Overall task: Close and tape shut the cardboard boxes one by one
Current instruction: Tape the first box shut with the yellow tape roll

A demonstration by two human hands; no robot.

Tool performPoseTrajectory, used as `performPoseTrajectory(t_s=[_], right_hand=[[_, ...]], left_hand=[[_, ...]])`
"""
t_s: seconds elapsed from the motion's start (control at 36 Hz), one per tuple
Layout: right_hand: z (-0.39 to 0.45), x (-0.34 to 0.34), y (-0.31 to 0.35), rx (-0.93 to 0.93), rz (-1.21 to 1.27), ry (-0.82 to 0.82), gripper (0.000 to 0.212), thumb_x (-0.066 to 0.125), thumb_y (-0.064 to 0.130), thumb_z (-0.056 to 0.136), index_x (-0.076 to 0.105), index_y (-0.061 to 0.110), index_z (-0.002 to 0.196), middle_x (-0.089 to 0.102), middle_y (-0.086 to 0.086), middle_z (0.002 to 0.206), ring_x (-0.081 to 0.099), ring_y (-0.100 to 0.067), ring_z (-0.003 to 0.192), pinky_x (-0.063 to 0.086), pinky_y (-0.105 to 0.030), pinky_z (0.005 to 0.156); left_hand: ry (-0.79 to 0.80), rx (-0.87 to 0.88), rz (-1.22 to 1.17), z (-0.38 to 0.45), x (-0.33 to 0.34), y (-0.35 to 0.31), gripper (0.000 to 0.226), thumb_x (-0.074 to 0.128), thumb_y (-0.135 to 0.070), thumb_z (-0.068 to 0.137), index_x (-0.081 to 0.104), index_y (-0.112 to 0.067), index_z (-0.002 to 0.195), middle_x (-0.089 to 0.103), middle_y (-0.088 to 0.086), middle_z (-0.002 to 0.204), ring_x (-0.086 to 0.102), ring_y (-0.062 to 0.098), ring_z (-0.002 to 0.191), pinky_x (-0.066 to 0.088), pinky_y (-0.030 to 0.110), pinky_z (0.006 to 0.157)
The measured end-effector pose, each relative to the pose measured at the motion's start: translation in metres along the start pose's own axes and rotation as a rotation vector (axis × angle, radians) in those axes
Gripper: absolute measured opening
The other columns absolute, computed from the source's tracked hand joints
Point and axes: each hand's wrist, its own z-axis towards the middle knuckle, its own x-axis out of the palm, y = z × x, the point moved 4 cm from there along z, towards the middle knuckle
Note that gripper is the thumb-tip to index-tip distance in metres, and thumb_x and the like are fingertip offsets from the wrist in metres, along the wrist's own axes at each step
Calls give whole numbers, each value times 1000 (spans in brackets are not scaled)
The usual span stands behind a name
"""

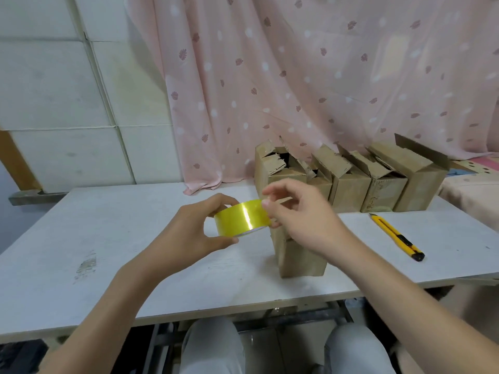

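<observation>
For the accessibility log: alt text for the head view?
Left hand grips a yellow tape roll while the right hand pinches its edge, above a cardboard box on the table. Open boxes and a yellow utility knife sit behind.

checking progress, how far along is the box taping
Early. None visibly taped: the four brown cardboard boxes at the back stand with flaps open. In hand: left hand holds the yellow tape roll, right hand picks at its end, above the near cardboard box. Taping remains.
</observation>
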Motion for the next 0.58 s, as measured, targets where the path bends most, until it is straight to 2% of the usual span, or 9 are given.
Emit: performPoseTrajectory(t_s=[0.06,0.11,0.19,0.28,0.33,0.39,0.44,0.5,0.58], right_hand=[[3,7,0,-25,-124,-20,18,73,31,87,65,31,104,65,10,91,64,-9,72,56,-34,75],[5,11,2,-39,-174,-47,21,73,28,89,63,28,107,64,10,93,61,-8,76,54,-33,77],[5,12,8,-57,-182,-92,23,78,27,85,63,24,103,64,10,91,62,-8,78,54,-38,78],[3,11,12,-14,-203,-103,32,87,38,74,66,23,93,66,8,86,62,-10,77,53,-31,71],[0,12,13,-9,-245,-111,32,86,41,74,71,20,93,68,3,84,63,-11,79,52,-28,72],[-5,14,15,-42,-298,-121,32,81,42,81,75,18,101,72,3,93,62,-10,85,48,-17,76],[-11,20,17,-113,-377,-107,34,74,38,89,75,14,112,72,2,114,62,-10,100,35,-5,86],[-16,27,17,-160,-461,-77,35,66,32,96,70,11,123,64,0,133,55,-16,122,29,-13,98],[-21,30,18,-208,-546,-47,35,58,25,100,66,6,128,58,-5,140,48,-24,128,32,-24,100]], left_hand=[[-38,28,30,4,1,-9,52,86,-30,76,55,-51,113,61,-27,108,57,-2,107,43,14,88],[-75,54,35,7,1,-17,53,86,-27,75,54,-53,108,58,-30,108,55,-3,104,40,8,82],[-99,56,22,11,3,-21,50,86,-21,75,55,-46,106,61,-25,101,54,-5,98,40,8,76],[-102,42,-2,14,5,-21,47,86,-21,75,58,-35,110,63,-20,98,54,-7,96,40,6,74],[-95,34,-4,15,8,-21,46,86,-20,76,59,-29,113,63,-19,100,53,-8,94,39,5,73],[-105,12,-20,17,9,-18,47,86,-20,75,59,-26,113,64,-16,100,54,-7,93,40,6,73],[-134,-11,-66,17,10,-16,48,87,-20,74,59,-28,112,66,-15,99,58,-4,93,43,8,74],[-145,-14,-98,18,11,-15,48,87,-19,74,57,-27,110,68,-14,96,60,0,91,45,11,73],[-147,-14,-136,19,12,-16,47,86,-15,75,56,-25,109,69,-16,90,61,3,87,46,13,72]])
